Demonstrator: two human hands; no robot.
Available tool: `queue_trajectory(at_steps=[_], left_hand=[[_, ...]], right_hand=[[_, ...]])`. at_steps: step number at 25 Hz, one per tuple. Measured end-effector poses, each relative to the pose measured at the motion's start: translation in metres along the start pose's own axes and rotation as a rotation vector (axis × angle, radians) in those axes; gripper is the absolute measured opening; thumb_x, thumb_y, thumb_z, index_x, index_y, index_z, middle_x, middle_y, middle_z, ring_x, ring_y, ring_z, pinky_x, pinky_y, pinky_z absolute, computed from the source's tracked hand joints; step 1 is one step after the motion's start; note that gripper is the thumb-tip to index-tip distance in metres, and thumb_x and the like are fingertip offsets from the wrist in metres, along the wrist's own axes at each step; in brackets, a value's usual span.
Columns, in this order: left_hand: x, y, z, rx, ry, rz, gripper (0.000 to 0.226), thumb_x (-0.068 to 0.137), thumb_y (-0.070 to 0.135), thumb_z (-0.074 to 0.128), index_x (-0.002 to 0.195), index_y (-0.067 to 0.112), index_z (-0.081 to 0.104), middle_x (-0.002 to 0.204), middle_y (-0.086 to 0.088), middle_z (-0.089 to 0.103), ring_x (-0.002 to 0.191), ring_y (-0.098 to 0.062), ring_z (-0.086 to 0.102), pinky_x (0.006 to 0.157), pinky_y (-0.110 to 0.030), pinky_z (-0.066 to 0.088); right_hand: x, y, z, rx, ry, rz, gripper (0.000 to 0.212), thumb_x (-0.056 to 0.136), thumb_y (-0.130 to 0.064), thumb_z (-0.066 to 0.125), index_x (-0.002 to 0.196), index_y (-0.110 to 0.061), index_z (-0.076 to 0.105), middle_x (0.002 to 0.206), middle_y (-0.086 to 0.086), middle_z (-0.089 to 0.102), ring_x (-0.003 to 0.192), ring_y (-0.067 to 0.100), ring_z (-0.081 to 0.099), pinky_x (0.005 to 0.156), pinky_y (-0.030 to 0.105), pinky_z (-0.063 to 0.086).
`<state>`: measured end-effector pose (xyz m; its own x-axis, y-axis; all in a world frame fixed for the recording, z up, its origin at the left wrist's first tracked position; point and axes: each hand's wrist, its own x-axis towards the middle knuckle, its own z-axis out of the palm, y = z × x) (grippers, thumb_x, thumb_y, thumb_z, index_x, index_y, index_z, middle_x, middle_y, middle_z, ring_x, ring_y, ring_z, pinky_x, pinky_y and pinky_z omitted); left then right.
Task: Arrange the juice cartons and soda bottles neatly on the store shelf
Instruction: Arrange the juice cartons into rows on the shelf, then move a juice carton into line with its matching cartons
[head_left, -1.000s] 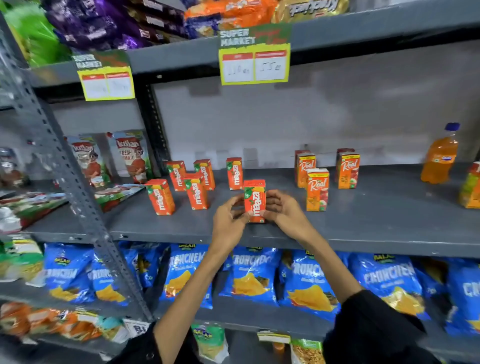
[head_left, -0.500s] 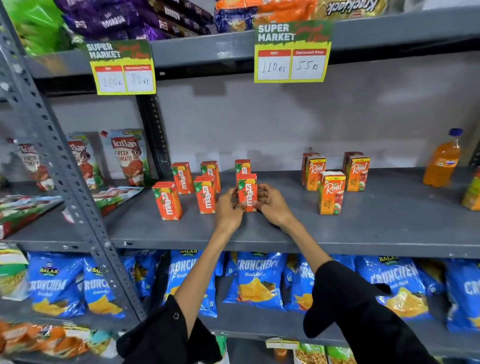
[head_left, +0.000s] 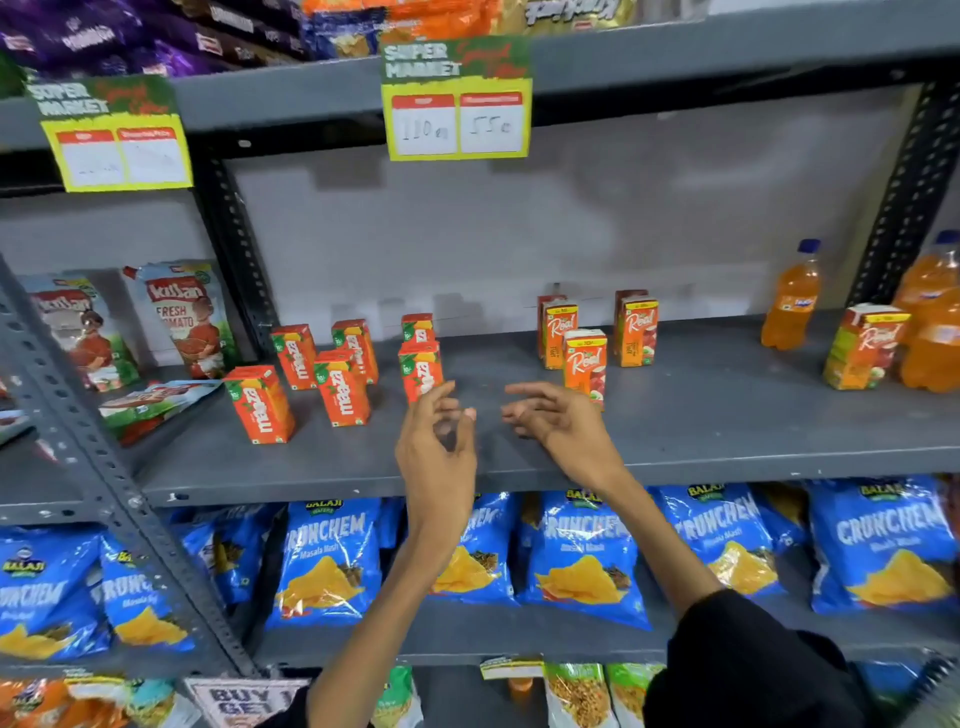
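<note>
Grey metal shelf carries boxy orange cartons. Left hand and right hand hover beside the nearest carton, fingers loosely spread, holding nothing.

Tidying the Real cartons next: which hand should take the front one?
Right. The right hand is empty with fingers spread, just beside the front Real carton. The left hand, also empty, sits nearer the Maaza carton.

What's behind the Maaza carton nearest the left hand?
Another Maaza carton stands right behind that carton; only its top shows, the rest is covered. Behind it, the grey back wall.
</note>
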<state>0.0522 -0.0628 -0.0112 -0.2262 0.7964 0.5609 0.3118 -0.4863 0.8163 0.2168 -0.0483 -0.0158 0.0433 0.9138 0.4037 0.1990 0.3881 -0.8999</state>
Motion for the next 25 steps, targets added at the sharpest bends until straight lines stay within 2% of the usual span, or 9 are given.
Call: queue_trajectory(at_steps=[4, 8, 11, 13, 15, 17, 18, 21, 25], left_hand=[[-0.041, 0.04, 0.072, -0.185, -0.142, -0.035, 0.019, 0.093, 0.013, 0.069, 0.102, 0.029, 0.071, 0.083, 0.01, 0.072, 0.074, -0.002, 0.067, 0.07, -0.011, 0.052], [-0.074, 0.08, 0.163, -0.3, -0.285, -0.072, 0.016, 0.091, 0.009, 0.071, 0.106, 0.015, 0.071, 0.085, 0.008, 0.072, 0.071, 0.003, 0.064, 0.07, -0.013, 0.053], [-0.092, 0.106, 0.231, -0.33, -0.384, -0.077, 0.021, 0.091, 0.01, 0.072, 0.112, 0.007, 0.07, 0.095, 0.0, 0.073, 0.079, -0.004, 0.067, 0.072, -0.01, 0.053], [-0.099, 0.118, 0.269, -0.334, -0.44, -0.098, 0.024, 0.09, 0.008, 0.073, 0.113, 0.004, 0.069, 0.098, -0.004, 0.073, 0.083, -0.009, 0.068, 0.073, -0.007, 0.053], [-0.097, 0.126, 0.304, -0.311, -0.479, -0.131, 0.028, 0.088, 0.007, 0.075, 0.116, 0.002, 0.069, 0.105, -0.01, 0.075, 0.091, -0.014, 0.069, 0.079, -0.01, 0.055], [-0.092, 0.134, 0.337, -0.238, -0.52, -0.146, 0.037, 0.088, 0.007, 0.075, 0.123, 0.002, 0.066, 0.116, -0.015, 0.073, 0.104, -0.019, 0.069, 0.093, -0.026, 0.057], [-0.088, 0.136, 0.349, -0.204, -0.554, -0.15, 0.042, 0.087, 0.006, 0.076, 0.128, 0.003, 0.063, 0.122, -0.016, 0.071, 0.111, -0.021, 0.068, 0.099, -0.031, 0.055], [-0.075, 0.137, 0.379, -0.174, -0.653, -0.197, 0.059, 0.086, 0.006, 0.076, 0.141, 0.008, 0.054, 0.136, -0.011, 0.066, 0.126, -0.023, 0.063, 0.101, -0.028, 0.049], [-0.064, 0.133, 0.396, -0.252, -0.757, -0.279, 0.064, 0.086, -0.001, 0.074, 0.144, 0.004, 0.048, 0.134, -0.017, 0.065, 0.122, -0.027, 0.065, 0.093, -0.028, 0.056]], right_hand=[[-0.029, -0.003, -0.092, -0.123, 0.253, -0.067, 0.019, 0.089, -0.013, 0.065, 0.09, -0.03, 0.073, 0.08, 0.0, 0.077, 0.077, 0.016, 0.075, 0.075, 0.028, 0.061], [-0.049, 0.006, -0.203, -0.33, 0.521, -0.038, 0.022, 0.086, -0.011, 0.067, 0.08, -0.032, 0.067, 0.074, -0.009, 0.072, 0.071, 0.007, 0.071, 0.07, 0.017, 0.055], [-0.061, 0.019, -0.28, -0.442, 0.686, -0.036, 0.015, 0.086, -0.011, 0.067, 0.084, -0.026, 0.065, 0.075, -0.008, 0.069, 0.066, -0.004, 0.065, 0.062, -0.001, 0.043], [-0.061, 0.026, -0.318, -0.483, 0.756, -0.038, 0.014, 0.086, -0.008, 0.066, 0.094, -0.02, 0.064, 0.083, 0.0, 0.07, 0.07, 0.001, 0.064, 0.063, -0.003, 0.041], [-0.053, 0.034, -0.343, -0.538, 0.735, 0.004, 0.02, 0.087, -0.003, 0.063, 0.106, -0.009, 0.063, 0.096, 0.009, 0.071, 0.084, 0.02, 0.068, 0.074, 0.005, 0.048], [-0.043, 0.041, -0.36, -0.609, 0.628, 0.073, 0.026, 0.089, -0.001, 0.059, 0.115, -0.003, 0.058, 0.108, 0.017, 0.071, 0.099, 0.032, 0.067, 0.085, 0.033, 0.052], [-0.039, 0.045, -0.365, -0.628, 0.562, 0.113, 0.028, 0.089, -0.001, 0.058, 0.117, -0.001, 0.055, 0.113, 0.019, 0.069, 0.106, 0.036, 0.065, 0.086, 0.038, 0.049], [-0.026, 0.05, -0.376, -0.585, 0.44, 0.237, 0.031, 0.09, -0.006, 0.06, 0.121, -0.005, 0.053, 0.12, 0.018, 0.065, 0.114, 0.035, 0.06, 0.086, 0.034, 0.043], [-0.016, 0.05, -0.384, -0.453, 0.393, 0.285, 0.034, 0.091, -0.006, 0.061, 0.125, -0.007, 0.055, 0.12, 0.016, 0.067, 0.116, 0.031, 0.061, 0.088, 0.032, 0.044]])
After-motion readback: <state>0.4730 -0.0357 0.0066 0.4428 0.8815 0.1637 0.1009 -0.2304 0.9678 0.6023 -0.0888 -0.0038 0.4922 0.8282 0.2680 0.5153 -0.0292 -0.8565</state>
